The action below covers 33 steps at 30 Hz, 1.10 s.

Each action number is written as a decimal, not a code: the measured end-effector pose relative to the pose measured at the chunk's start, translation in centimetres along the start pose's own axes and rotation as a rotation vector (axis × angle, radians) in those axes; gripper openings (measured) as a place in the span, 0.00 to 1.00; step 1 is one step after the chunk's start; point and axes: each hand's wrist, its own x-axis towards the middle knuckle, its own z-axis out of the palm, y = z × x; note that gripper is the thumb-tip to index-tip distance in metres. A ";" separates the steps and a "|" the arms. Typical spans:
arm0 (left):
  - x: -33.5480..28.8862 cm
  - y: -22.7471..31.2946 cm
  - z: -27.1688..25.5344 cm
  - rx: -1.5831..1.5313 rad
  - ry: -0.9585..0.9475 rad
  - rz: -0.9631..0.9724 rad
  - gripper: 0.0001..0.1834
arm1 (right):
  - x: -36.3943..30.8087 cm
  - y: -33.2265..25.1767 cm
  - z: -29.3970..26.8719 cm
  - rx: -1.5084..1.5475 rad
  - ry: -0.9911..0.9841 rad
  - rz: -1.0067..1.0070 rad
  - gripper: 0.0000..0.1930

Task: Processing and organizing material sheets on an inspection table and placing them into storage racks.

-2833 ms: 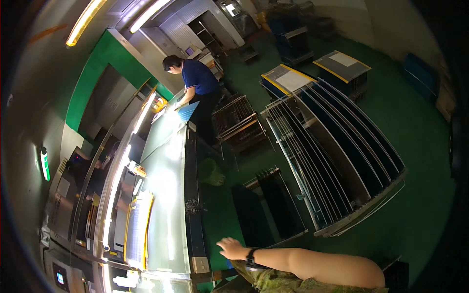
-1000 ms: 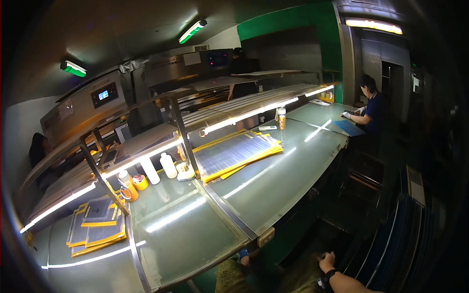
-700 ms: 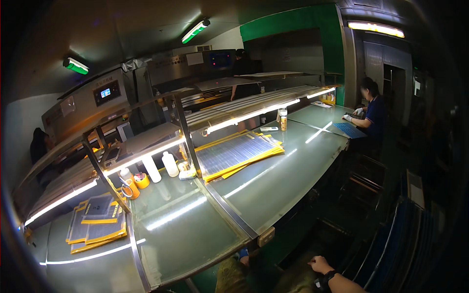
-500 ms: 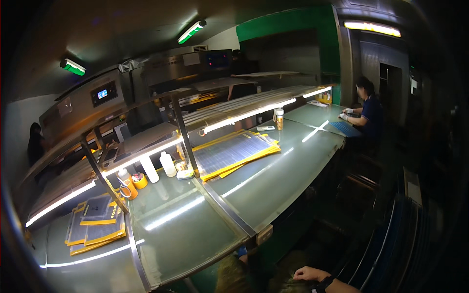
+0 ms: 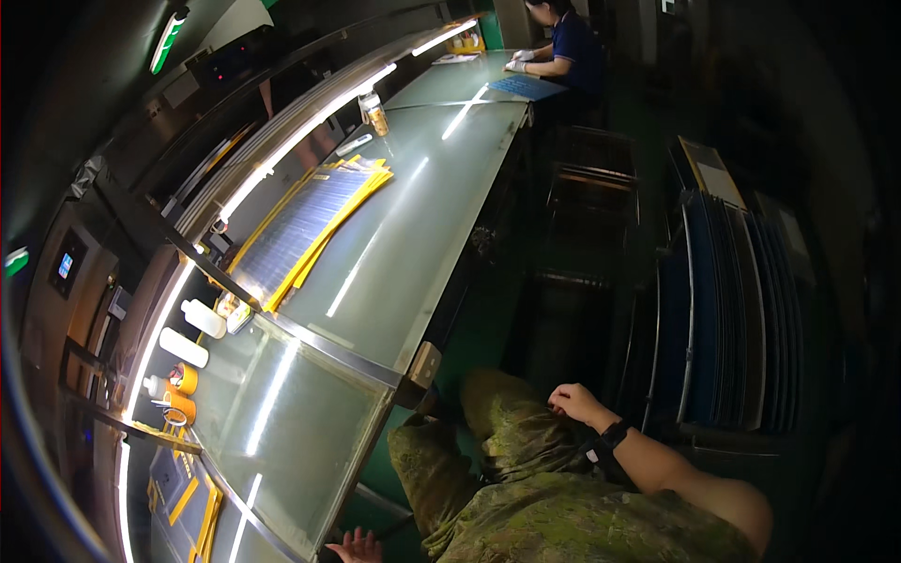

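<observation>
My left hand (image 5: 357,546) is at the bottom edge, beside the near end of the glass-topped table (image 5: 310,403). Its fingers are spread, and nothing shows in them. My right hand (image 5: 577,403) is over the camouflage-clad leg (image 5: 511,413), its fingers loosely curled with nothing visible in them. A black wristband (image 5: 612,437) circles that wrist. Neither hand touches the yellow-edged panels (image 5: 314,220) stacked on the table's middle section. More yellow-edged sheets (image 5: 183,497) lie at the lower left, nearest to my left hand.
White bottles (image 5: 202,319) and orange tape rolls (image 5: 183,378) stand along the table's back under light tubes. A jar (image 5: 374,113) stands farther along. At the far end a gloved co-worker (image 5: 572,56) handles a blue sheet (image 5: 528,87). A rack of upright panels (image 5: 732,310) stands at right.
The view has swung right and tilted downward, bringing my legs and torso in. My left hand has come into view at the bottom. My right hand stays near my leg, fingers still curled.
</observation>
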 end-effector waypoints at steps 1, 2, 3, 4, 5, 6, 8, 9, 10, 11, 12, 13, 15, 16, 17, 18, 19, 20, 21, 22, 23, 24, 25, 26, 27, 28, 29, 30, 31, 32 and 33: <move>0.3 0.5 -0.8 -0.110 -0.006 0.046 0.36 | 0.6 1.6 0.1 0.006 -0.013 0.008 0.10; 0.1 0.8 -1.2 -0.222 -0.011 0.095 0.35 | 1.2 3.2 0.1 -0.246 0.027 -0.008 0.11; -1.0 1.6 0.2 -0.204 -0.035 0.204 0.32 | 1.7 4.6 0.2 -0.500 0.062 -0.034 0.13; -0.8 1.6 -0.6 -0.207 -0.016 0.215 0.32 | 2.2 5.9 0.4 -0.500 0.042 -0.043 0.13; 0.4 1.7 -1.8 -0.342 -0.080 0.152 0.31 | 2.5 7.3 0.5 -0.552 -0.042 0.034 0.14; 1.5 1.6 -3.0 -0.477 -0.144 0.091 0.30 | 2.8 9.1 0.9 -0.605 -0.127 0.108 0.15; 3.7 0.8 -4.5 -0.632 -0.010 0.052 0.31 | 3.9 14.7 1.0 -0.604 -0.182 0.066 0.16; 4.4 0.2 -5.3 -0.568 -0.066 0.084 0.29 | 4.2 16.3 0.5 -0.420 -0.249 0.131 0.17; 4.7 -0.2 -5.6 -0.501 -0.123 0.115 0.29 | 5.0 16.7 0.3 -0.235 -0.313 0.197 0.19; 3.2 0.9 0.4 -0.472 0.149 0.198 0.27 | 5.3 16.1 0.4 -0.551 -0.364 0.223 0.19; 3.4 0.7 -0.2 -0.494 0.161 0.219 0.27 | 5.3 15.2 0.2 -0.874 -0.406 0.236 0.19; 4.2 0.3 -1.3 -0.446 0.179 0.210 0.26 | 5.6 23.4 -2.8 -0.892 -0.417 0.209 0.19; 4.2 0.0 -1.5 -0.387 0.247 0.183 0.27 | 8.3 27.7 -3.0 -1.254 -0.473 -0.102 0.19; 4.1 -0.2 -1.4 -0.416 0.270 0.201 0.27 | 9.1 28.6 -3.5 -1.261 -0.493 -0.144 0.18; 4.1 -0.6 -1.9 -0.391 0.284 0.204 0.27 | 9.7 27.3 -3.2 -1.285 -0.525 -0.184 0.18; 3.8 -1.4 -2.7 -0.373 0.310 0.211 0.28 | 9.5 25.3 -2.5 -1.260 -0.542 -0.102 0.18; 3.9 -2.4 -4.2 -0.353 0.249 0.225 0.29 | 9.0 23.5 -1.9 -1.247 -0.569 -0.031 0.18; 4.4 -3.0 -5.3 -0.331 0.249 0.231 0.28 | 8.6 21.2 -1.2 -1.244 -0.609 0.031 0.18; 3.8 -2.0 -3.0 -0.246 0.227 0.273 0.28 | 7.8 19.1 -1.3 -1.209 -0.566 -0.094 0.18; 3.4 -1.4 -1.9 -0.192 0.177 0.270 0.27 | 7.5 17.5 -1.3 -1.163 -0.531 -0.213 0.17; 4.0 -0.9 -1.3 -0.197 0.223 0.174 0.26 | 8.8 17.4 -1.8 -1.294 -0.673 -0.201 0.19; 3.9 -0.1 -0.6 -0.161 0.205 0.109 0.29 | 10.8 17.6 -2.6 -1.430 -0.808 -0.187 0.20; 3.7 0.1 -0.7 -0.076 0.141 0.099 0.31 | 13.3 18.3 -4.4 -1.476 -0.885 -0.243 0.20; 1.1 -0.9 -2.8 -0.058 0.225 0.066 0.32 | 17.7 17.6 -5.4 -0.799 -0.894 -0.183 0.16; -0.3 -0.8 -3.0 -0.013 0.262 0.062 0.30 | 19.6 17.6 -7.2 -0.106 -0.760 -0.010 0.12; -1.1 -2.5 -4.8 0.019 0.288 0.074 0.27 | 20.5 16.8 -7.9 0.564 -0.540 0.198 0.09; -1.9 -4.4 -6.4 0.025 0.383 0.035 0.23 | 20.5 14.2 -7.2 0.397 -0.416 0.160 0.07; -3.1 -6.6 -8.0 0.024 0.477 -0.008 0.20 | 19.0 7.6 -4.6 0.224 -0.296 0.106 0.07; -4.0 -8.9 -9.6 -0.003 0.502 -0.022 0.20 | 18.9 4.2 -4.0 0.218 -0.246 0.063 0.07; -5.2 -11.4 -11.2 -0.071 0.614 -0.094 0.18 | 18.6 1.4 -3.1 0.217 -0.196 0.020 0.08; -6.6 -14.6 -12.9 -0.143 0.730 -0.163 0.16 | 17.9 -2.0 -1.3 0.198 -0.193 -0.041 0.08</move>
